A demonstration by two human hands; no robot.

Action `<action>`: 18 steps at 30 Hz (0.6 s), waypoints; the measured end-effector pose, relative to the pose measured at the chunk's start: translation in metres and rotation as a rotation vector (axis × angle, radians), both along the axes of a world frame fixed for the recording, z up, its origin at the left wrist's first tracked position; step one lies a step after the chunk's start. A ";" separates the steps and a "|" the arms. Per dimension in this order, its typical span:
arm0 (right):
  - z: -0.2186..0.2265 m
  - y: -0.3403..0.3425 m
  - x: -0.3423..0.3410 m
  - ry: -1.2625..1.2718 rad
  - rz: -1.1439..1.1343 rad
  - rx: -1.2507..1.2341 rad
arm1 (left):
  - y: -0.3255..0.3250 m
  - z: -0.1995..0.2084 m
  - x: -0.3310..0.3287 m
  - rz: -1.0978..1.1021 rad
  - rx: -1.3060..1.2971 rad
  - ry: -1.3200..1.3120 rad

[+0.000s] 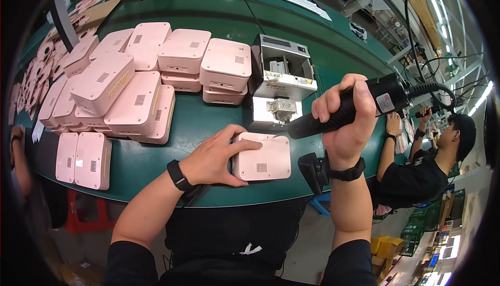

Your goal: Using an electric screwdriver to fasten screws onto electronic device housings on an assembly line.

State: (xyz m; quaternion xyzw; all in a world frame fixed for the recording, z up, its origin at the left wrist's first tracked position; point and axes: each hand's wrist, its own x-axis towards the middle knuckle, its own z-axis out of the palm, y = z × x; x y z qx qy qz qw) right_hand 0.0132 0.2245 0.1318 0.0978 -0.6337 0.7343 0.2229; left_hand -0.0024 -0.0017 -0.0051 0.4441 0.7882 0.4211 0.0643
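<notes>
A pink square-cornered plastic box [270, 163] with a slotted vent and corner holes lies flat on the green table before me. My left hand [212, 156] grips its left side, thumb at the near edge and fingers over the far left corner. In my right hand [348, 113] is a black electric screwdriver [307, 125], its cord leading off to the upper right. The tool slants down to the left, its nose beside the box's far right corner. Whether its tip touches the box I cannot tell. Just beyond the box stands a metal screw feeder [284, 72].
Pink boxes [139, 98] are stacked at the left and back, with two more [92, 158] standing near the front left edge. Several pink panels [41, 65] heap up at far left. A co-worker [422, 153] works at right. The green table [198, 189] curves along its front edge.
</notes>
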 end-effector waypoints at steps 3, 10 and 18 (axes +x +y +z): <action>-0.001 -0.005 0.002 0.022 0.042 -0.018 | 0.000 -0.001 0.001 0.000 0.009 -0.005; -0.014 -0.002 0.000 0.008 0.024 -0.023 | 0.001 -0.001 0.002 0.004 0.003 -0.004; -0.022 -0.001 -0.004 -0.007 0.054 -0.011 | 0.003 -0.001 0.001 0.009 0.017 -0.014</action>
